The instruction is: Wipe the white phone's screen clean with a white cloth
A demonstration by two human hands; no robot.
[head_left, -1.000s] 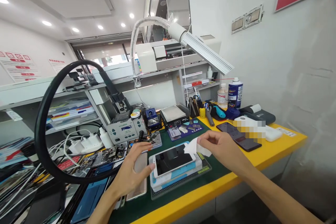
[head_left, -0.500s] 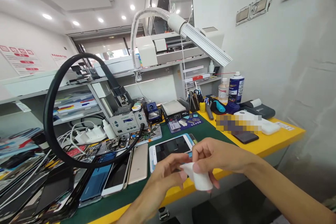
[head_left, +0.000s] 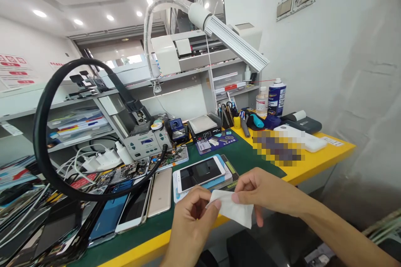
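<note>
- Evidently both hands are closed on one thing: the left hand (head_left: 193, 222) pinches the left part of a white tissue (head_left: 233, 212) between thumb and fingers, with the thumb over it.
- The right hand (head_left: 261, 187) pinches the tissue along its upper edge, thumb on the near side, some of its fingers curled and another pointing down beyond the cloth.
- The tissue spans the space between the hands, in front of the yellow table edge (head_left: 140, 253), its lower right corner hanging down.
- Just beyond the hands, a white-framed phone (head_left: 200, 173) lies screen up (its dark glass catches some reflections) on a light blue and white stack (head_left: 226, 175); neither hand appears to hold it.
- The stack rests over a green mat (head_left: 253, 159).
- To the left of it lies a gold phone (head_left: 161, 194), back up, then another white-framed phone (head_left: 134, 212) and a blue phone (head_left: 108, 217).
- A thick black hose (head_left: 40, 133) loops above the left side, its open end near the grey station (head_left: 143, 147).
- At the back right, a blue spray can (head_left: 277, 99) stands upright beside a clear bottle (head_left: 261, 103).
- A pixelated patch masks whatever lies below them.
</note>
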